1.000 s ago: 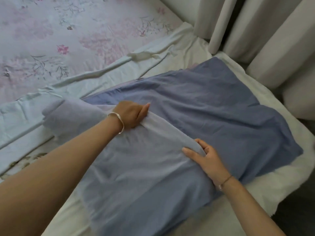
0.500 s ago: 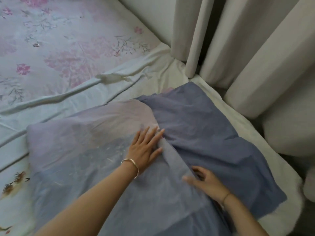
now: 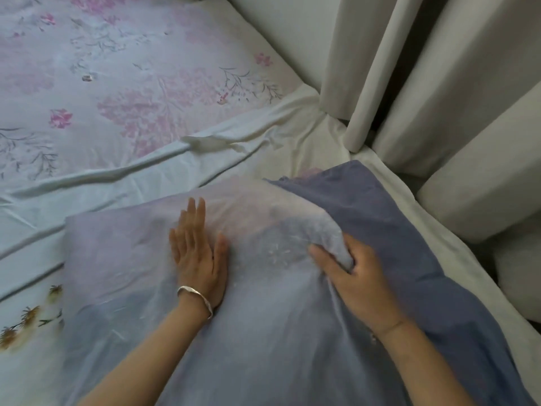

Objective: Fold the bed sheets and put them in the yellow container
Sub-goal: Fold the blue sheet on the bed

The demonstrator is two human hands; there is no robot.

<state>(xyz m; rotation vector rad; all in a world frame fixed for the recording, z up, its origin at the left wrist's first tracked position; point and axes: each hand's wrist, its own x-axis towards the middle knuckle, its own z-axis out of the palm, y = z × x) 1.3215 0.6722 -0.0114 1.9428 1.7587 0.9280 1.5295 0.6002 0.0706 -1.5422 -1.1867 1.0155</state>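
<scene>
A blue-grey bed sheet (image 3: 389, 218) lies on the bed in front of me, its paler underside (image 3: 123, 259) folded over toward the left. My left hand (image 3: 199, 247), with a silver bangle at the wrist, rests flat on the pale folded part, fingers straight. My right hand (image 3: 351, 276) grips a bunched edge of the sheet where the pale fold meets the darker blue side. The yellow container is out of view.
Under the sheet lies a light floral bedspread (image 3: 117, 92) with pink flowers and a white border (image 3: 292, 148). Pale curtains (image 3: 424, 68) hang at the right, close to the bed's edge. A dark gap of floor shows at the far right.
The fold has been carried left and laid flat. My left hand let go of the edge and now presses flat farther left. My right hand has closed on the sheet's edge.
</scene>
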